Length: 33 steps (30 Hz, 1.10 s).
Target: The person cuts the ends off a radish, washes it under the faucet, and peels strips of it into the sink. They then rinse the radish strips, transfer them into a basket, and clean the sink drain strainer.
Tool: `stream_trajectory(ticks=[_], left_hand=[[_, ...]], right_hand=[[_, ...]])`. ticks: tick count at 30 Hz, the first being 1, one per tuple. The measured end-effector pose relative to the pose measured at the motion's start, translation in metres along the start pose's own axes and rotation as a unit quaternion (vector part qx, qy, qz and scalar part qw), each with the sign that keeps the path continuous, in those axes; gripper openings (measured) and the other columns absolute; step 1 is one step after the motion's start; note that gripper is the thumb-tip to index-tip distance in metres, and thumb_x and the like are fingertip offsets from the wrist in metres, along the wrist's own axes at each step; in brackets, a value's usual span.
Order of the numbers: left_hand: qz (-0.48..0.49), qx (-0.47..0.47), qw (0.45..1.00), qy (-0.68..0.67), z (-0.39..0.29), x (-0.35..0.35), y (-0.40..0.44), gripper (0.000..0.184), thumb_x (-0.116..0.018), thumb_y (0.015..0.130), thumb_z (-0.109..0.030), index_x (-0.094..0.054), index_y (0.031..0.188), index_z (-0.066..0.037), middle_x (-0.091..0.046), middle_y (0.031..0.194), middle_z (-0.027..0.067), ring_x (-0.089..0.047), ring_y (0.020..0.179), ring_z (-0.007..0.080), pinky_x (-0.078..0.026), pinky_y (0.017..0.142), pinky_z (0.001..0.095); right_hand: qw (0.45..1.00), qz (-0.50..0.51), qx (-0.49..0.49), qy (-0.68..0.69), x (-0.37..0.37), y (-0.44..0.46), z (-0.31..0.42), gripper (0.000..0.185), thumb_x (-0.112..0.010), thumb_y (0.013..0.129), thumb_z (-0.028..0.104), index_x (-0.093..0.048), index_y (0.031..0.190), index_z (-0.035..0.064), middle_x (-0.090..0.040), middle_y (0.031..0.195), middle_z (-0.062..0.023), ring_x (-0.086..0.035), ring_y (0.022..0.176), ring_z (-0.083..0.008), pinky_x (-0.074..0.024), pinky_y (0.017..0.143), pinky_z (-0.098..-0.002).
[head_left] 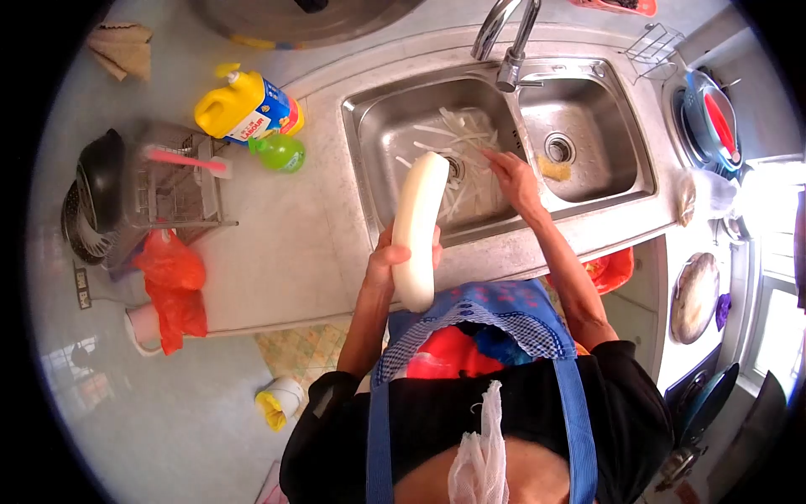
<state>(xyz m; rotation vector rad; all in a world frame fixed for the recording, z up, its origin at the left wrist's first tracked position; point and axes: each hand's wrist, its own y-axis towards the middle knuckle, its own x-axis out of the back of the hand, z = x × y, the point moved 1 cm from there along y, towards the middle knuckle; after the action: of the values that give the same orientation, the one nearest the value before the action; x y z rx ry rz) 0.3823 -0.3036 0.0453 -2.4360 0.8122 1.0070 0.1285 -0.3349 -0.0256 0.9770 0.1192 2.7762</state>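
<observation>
My left hand (388,254) is wrapped round the lower part of a long, pale, smooth daikon radish (422,223), held slanting up over the front rim of the sink. Pale peel strips (470,137) lie scattered in the large basin (390,118), around its drain. Right of the radish, and apart from it, my right hand (514,178) is closed above the basin, near the divider. Its fingers are pinched together; whatever they hold is too small or hidden to name.
A tap (510,71) stands behind the two basins. A yellow sponge (554,169) lies in the smaller basin (600,160). On the left counter are a yellow detergent jug (243,109), a green bottle (281,154), a dish rack (180,189) and red plastic bags (172,281).
</observation>
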Motion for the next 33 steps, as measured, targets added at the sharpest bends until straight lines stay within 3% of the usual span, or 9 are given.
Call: stream_trajectory(ticks=[7,9,13,17,19,22,25,31,33], left_hand=[[0.027,0.028,0.969,-0.245,0.008,0.004,0.009,0.058,-0.059,0.078,-0.042,-0.044,0.117,-0.001,-0.048,0.084,0.0109,-0.050,0.065,0.0184,-0.043,0.057,0.0310],[0.018,0.031,0.953,-0.300,0.010,0.004,0.013,0.060,-0.058,0.080,-0.045,-0.042,0.119,-0.002,-0.047,0.084,0.0105,-0.050,0.065,0.0179,-0.042,0.057,0.0308],[0.048,0.032,0.978,-0.198,0.008,0.002,0.008,0.069,-0.057,0.082,-0.048,-0.033,0.128,-0.003,-0.044,0.086,0.0080,-0.044,0.062,0.0151,-0.039,0.054,0.0289],[0.147,0.038,0.936,-0.318,0.007,0.002,0.012,0.076,-0.061,0.081,-0.047,-0.028,0.134,-0.003,-0.041,0.091,0.0059,-0.042,0.067,0.0141,-0.039,0.058,0.0275],[0.106,0.052,0.926,-0.358,0.013,0.003,0.020,0.077,-0.061,0.080,-0.046,-0.029,0.135,-0.002,-0.041,0.091,0.0055,-0.042,0.071,0.0140,-0.039,0.062,0.0275],[0.115,0.067,0.904,-0.406,0.025,-0.002,0.036,0.075,-0.061,0.080,-0.046,-0.034,0.132,0.001,-0.042,0.091,0.0046,-0.040,0.081,0.0140,-0.038,0.073,0.0276],[0.121,0.091,0.889,-0.432,0.027,-0.014,0.043,0.072,-0.057,0.082,-0.048,-0.036,0.130,0.003,-0.042,0.089,0.0039,-0.040,0.079,0.0140,-0.038,0.072,0.0276],[-0.041,0.068,0.962,-0.261,0.006,-0.023,0.036,0.062,-0.042,0.091,-0.044,-0.038,0.127,0.006,-0.049,0.098,0.0075,-0.044,0.080,0.0155,-0.043,0.069,0.0296],[-0.122,0.089,0.989,-0.003,-0.004,-0.024,0.033,0.055,-0.039,0.094,-0.040,-0.040,0.126,0.005,-0.051,0.105,0.0135,-0.047,0.078,0.0183,-0.047,0.064,0.0305]], right_hand=[[0.984,-0.104,0.105,0.096,0.030,-0.004,0.104,0.035,-0.056,0.079,0.000,-0.062,0.111,0.0127,-0.061,0.091,-0.0110,-0.059,0.075,-0.0309,-0.0486,0.066,-0.0383],[0.972,-0.090,0.213,-0.044,0.029,-0.007,0.120,0.039,-0.057,0.075,-0.001,-0.063,0.110,0.0149,-0.062,0.092,-0.0106,-0.060,0.078,-0.0304,-0.0489,0.066,-0.0384],[0.974,-0.008,0.100,-0.202,0.007,0.011,0.065,0.039,-0.057,0.074,0.001,-0.063,0.110,0.0171,-0.063,0.096,-0.0105,-0.060,0.083,-0.0316,-0.0498,0.070,-0.0398],[0.991,0.009,-0.068,0.113,0.002,0.011,0.007,0.027,-0.056,0.087,0.016,-0.060,0.114,0.0130,-0.065,0.094,-0.0061,-0.059,0.075,-0.0172,-0.0479,0.064,-0.0293],[0.872,0.097,-0.207,0.432,0.011,0.010,0.043,0.032,-0.058,0.088,0.022,-0.056,0.116,0.0080,-0.064,0.095,-0.0014,-0.054,0.075,-0.0099,-0.0445,0.065,-0.0235],[0.746,0.159,-0.223,0.607,-0.004,0.013,0.074,0.035,-0.059,0.088,0.026,-0.054,0.115,0.0039,-0.062,0.091,0.0006,-0.052,0.078,-0.0087,-0.0431,0.067,-0.0220],[0.766,0.154,-0.189,0.595,-0.013,0.023,0.092,0.036,-0.062,0.086,0.030,-0.055,0.110,0.0031,-0.059,0.084,-0.0007,-0.050,0.075,-0.0057,-0.0424,0.064,-0.0216],[0.851,0.140,-0.188,0.470,0.000,0.032,0.089,0.035,-0.062,0.084,0.034,-0.056,0.101,0.0038,-0.048,0.067,0.0007,-0.043,0.051,-0.0054,-0.0341,0.041,-0.0202],[0.877,0.139,-0.187,0.421,0.005,0.032,0.091,0.037,-0.060,0.085,0.037,-0.055,0.102,0.0039,-0.047,0.066,0.0005,-0.041,0.047,-0.0056,-0.0313,0.038,-0.0204]])
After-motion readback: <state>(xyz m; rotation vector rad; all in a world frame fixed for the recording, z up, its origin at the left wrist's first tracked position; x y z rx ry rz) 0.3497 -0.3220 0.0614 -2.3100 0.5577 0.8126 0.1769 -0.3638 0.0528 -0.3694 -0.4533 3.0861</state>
